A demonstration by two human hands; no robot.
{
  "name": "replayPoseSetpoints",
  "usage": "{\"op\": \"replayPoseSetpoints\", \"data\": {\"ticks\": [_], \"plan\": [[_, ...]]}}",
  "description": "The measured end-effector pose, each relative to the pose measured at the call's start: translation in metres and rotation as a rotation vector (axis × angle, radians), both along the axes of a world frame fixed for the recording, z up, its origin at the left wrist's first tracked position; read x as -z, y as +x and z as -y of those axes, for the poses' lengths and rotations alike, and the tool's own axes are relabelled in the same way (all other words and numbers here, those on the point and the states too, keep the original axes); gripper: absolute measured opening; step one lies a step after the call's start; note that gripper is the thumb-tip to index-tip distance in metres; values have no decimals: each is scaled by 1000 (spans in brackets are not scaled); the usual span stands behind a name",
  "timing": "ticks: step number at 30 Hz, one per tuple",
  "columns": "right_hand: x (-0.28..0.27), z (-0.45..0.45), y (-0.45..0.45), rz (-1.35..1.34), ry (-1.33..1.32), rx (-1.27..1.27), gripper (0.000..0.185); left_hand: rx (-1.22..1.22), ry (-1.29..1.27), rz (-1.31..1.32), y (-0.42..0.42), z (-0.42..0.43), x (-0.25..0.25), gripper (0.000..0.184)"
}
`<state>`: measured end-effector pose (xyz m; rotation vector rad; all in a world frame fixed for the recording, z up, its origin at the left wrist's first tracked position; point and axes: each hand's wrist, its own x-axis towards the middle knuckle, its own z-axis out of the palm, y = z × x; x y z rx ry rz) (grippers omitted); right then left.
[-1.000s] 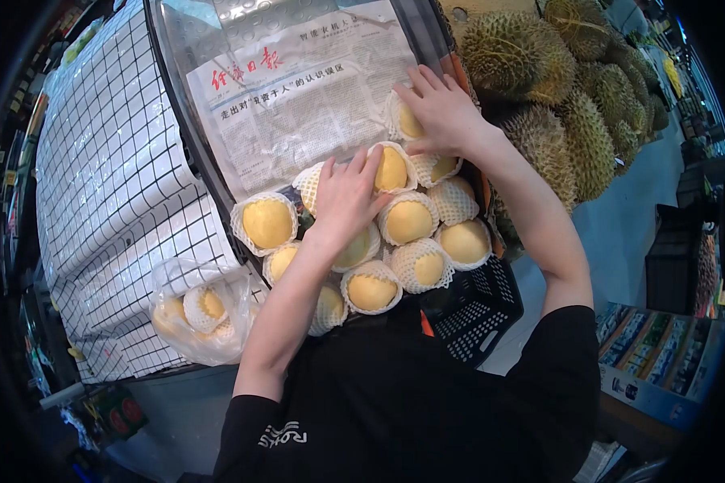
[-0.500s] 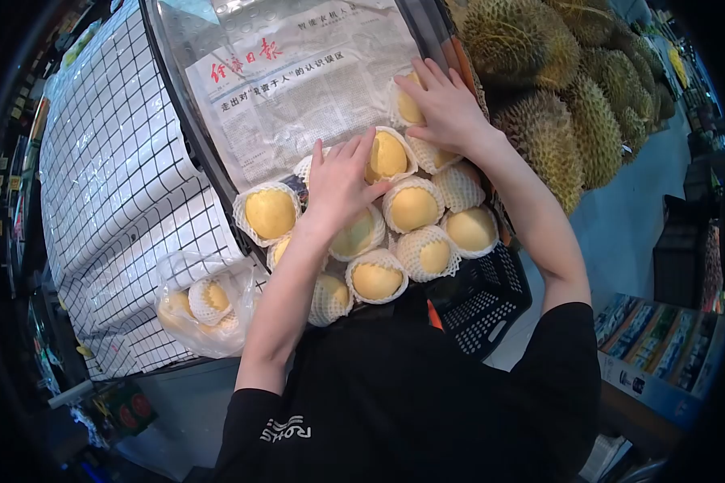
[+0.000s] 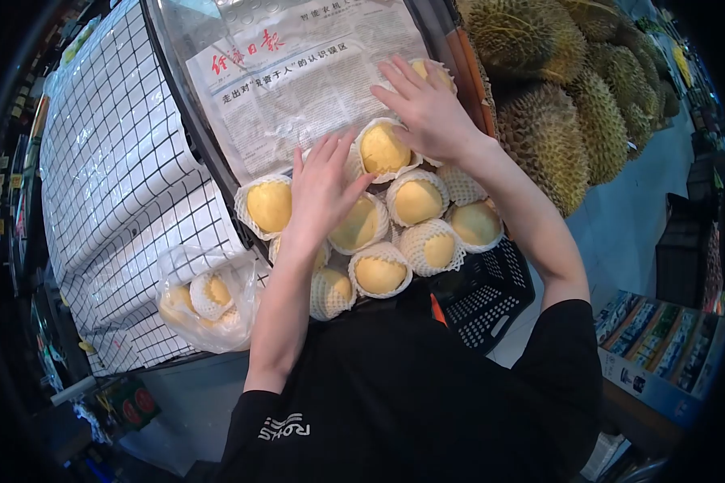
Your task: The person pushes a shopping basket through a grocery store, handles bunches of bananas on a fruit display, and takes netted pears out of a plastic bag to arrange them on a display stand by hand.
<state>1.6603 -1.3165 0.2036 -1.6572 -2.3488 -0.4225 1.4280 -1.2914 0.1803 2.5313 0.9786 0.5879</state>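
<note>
Several yellow fruits in white foam nets lie in rows on the lower part of a newspaper-lined display. My left hand [image 3: 322, 187] rests over one netted fruit, mostly hidden beneath it, its fingers extended and the thumb apart. Just right of its thumb sits a large netted fruit [image 3: 385, 150]. My right hand [image 3: 428, 113] is spread at the display's right side, below a netted fruit [image 3: 433, 75] that its fingers partly cover. Another fruit [image 3: 269, 206] lies left of my left hand. The newspaper [image 3: 298, 101] stretches above both hands.
A clear bag of netted fruit [image 3: 209, 298] lies on the white gridded cloth [image 3: 113, 185] at the left. Durians [image 3: 544, 141] are piled at the right. A black perforated basket [image 3: 483, 298] stands below the display's right corner.
My left hand has shifted slightly left. My right hand has moved a little left, its fingers now reaching over the newspaper's edge. The top right fruit shows farther up and right.
</note>
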Motion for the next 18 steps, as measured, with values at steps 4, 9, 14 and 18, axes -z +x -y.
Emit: {"op": "replayPoseSetpoints", "data": {"ticks": [4,9,14,18], "plan": [[6,10,-21,-165,-211,-192,78,-29,75,-56,-13,1,17,64],[10,10,-38,29,-347,-94,85,75,6,85,-14,-3,30,53],[14,10,-27,-27,-440,-72,81,117,40,69,-16,-8,35,47],[19,13,-28,-80,-378,-81,76,46,73,73,-22,10,25,44]]}}
